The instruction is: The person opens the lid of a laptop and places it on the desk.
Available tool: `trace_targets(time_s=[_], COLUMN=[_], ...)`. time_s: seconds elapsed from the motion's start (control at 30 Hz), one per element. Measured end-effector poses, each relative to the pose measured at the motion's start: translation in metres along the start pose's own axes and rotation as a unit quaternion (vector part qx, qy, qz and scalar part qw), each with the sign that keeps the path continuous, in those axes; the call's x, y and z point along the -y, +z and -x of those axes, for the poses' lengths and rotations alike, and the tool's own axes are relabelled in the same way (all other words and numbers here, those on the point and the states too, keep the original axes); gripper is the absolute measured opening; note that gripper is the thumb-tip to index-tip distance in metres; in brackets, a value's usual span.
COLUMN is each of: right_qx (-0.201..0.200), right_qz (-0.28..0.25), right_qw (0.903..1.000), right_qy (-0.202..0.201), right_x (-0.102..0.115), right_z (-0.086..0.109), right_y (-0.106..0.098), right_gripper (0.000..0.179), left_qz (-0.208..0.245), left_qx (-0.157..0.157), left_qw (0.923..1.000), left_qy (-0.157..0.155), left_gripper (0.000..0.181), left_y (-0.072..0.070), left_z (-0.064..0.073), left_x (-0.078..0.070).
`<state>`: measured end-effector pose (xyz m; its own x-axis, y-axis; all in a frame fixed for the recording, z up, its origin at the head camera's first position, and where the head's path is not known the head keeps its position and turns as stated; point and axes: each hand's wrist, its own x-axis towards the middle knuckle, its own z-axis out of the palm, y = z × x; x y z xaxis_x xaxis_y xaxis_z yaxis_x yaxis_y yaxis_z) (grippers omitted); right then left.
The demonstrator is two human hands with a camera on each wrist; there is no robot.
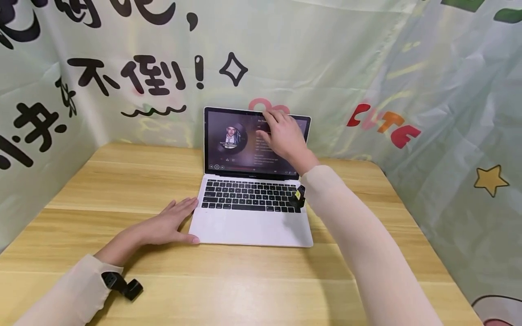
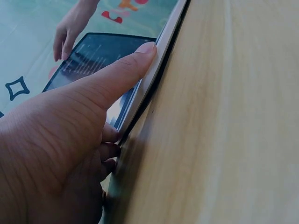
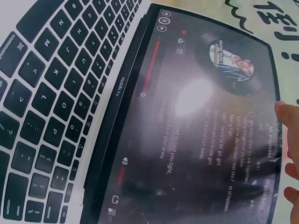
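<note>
An open laptop [image 1: 253,230] stands on the wooden table with its screen lit, showing a music player with lyrics. My left hand [image 1: 169,224] rests at the laptop's left front corner. Its fingers lie along the side edge, while the straight thumb touches the front edge, seen close up in the left wrist view. Up at the lid's top edge is my right hand [image 1: 285,136], reaching over the keyboard [image 3: 53,98]. In the right wrist view one fingertip meets the upper bezel of the screen [image 3: 187,135], and other fingertips show just beyond that edge.
The wooden table [image 1: 122,181] extends around the laptop on both sides and in front. Behind it hangs a pale printed cloth [image 1: 326,54] with dark lettering and coloured drawings, close to the table's back edge. Small black devices [image 1: 122,285] are on the wrists.
</note>
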<state>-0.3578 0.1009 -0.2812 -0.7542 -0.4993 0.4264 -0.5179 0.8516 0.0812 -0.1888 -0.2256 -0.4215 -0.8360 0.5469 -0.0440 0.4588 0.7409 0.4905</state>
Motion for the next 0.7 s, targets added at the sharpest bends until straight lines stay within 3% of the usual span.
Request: trace_targets(time_s=[0.47, 0.7], right_qx=[0.0, -0.009], right_qz=[-0.071, -0.095], right_qw=[0.997, 0.9951], right_qy=[0.031, 0.026], right_x=[-0.011, -0.018], right_z=[0.035, 0.059], right_y=[-0.019, -0.023], right_gripper=[0.065, 0.065], left_qz=[-0.022, -0.03], left_qx=[0.012, 0.027], left_qw=[0.9997, 0.9992], left_qy=[-0.002, -0.003], left_gripper=[0.117, 0.116], left_y=[-0.001, -0.007], left_z=[0.001, 0.0], left_x=[0.001, 0.002])
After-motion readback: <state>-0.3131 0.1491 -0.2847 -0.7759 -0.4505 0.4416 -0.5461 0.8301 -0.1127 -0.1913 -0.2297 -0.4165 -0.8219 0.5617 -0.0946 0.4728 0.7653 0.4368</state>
